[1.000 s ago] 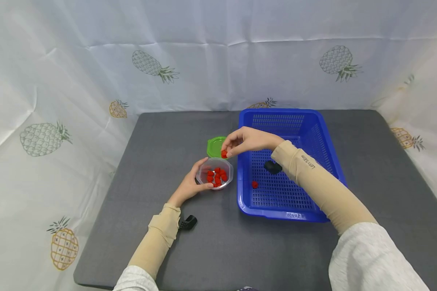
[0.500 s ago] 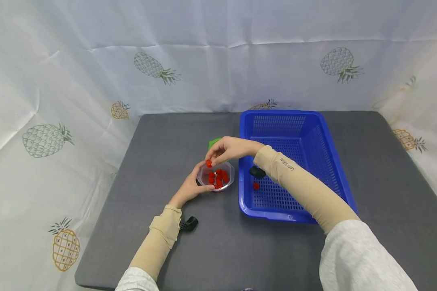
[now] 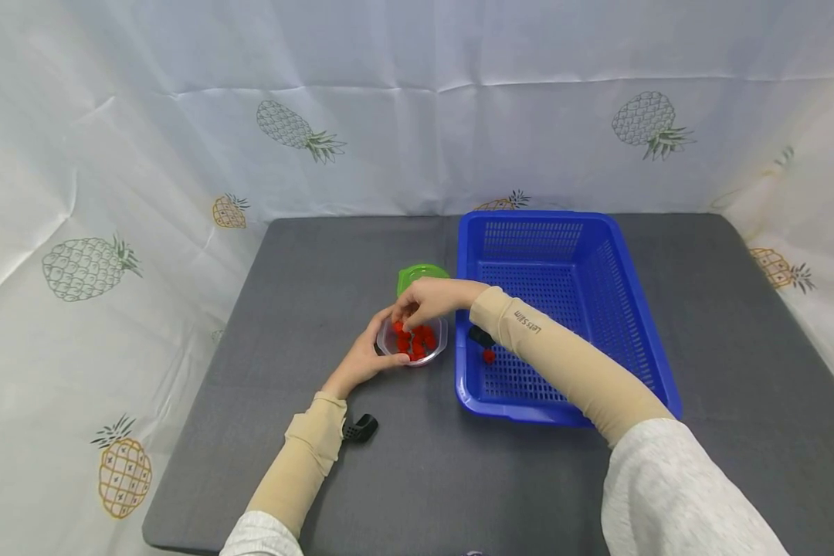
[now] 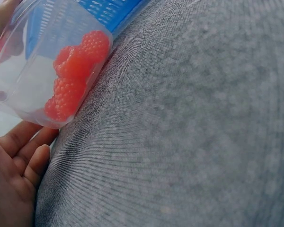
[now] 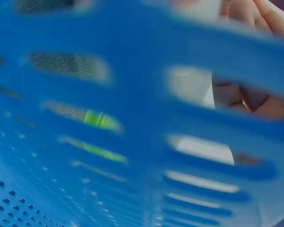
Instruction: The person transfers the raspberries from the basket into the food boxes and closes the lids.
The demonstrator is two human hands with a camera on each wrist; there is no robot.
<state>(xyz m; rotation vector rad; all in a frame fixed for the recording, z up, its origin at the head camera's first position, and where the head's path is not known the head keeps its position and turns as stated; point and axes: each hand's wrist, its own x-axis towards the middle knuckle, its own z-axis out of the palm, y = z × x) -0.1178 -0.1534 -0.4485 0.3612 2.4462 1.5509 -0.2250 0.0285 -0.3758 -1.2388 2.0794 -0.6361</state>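
A clear plastic tub (image 3: 442, 333) stands on the grey table, with several red raspberries (image 3: 418, 344) on its bottom. The left hand (image 3: 358, 361) holds it from the left, thumb at the near side and fingers at the far side. In the left wrist view, raspberries (image 4: 70, 90) show through the tub's wall above the fingers (image 4: 37, 165). Reaching over the tub from the right, the right hand (image 3: 431, 300) pinches a raspberry (image 3: 398, 327) just inside the rim. In the right wrist view, basket slats partly cover the right hand (image 5: 244, 14).
A blue slotted basket (image 3: 628, 270) stands close to the tub's right, and the right forearm crosses it. One raspberry (image 3: 489, 356) lies inside it. Behind the tub is a green lid (image 3: 422, 272), partly hidden by the right hand. A patterned white curtain (image 3: 417, 147) hangs behind the table.
The right hand has carried its raspberry leftward from beside the green lid and down into the tub. The left hand still holds the tub in the same place.
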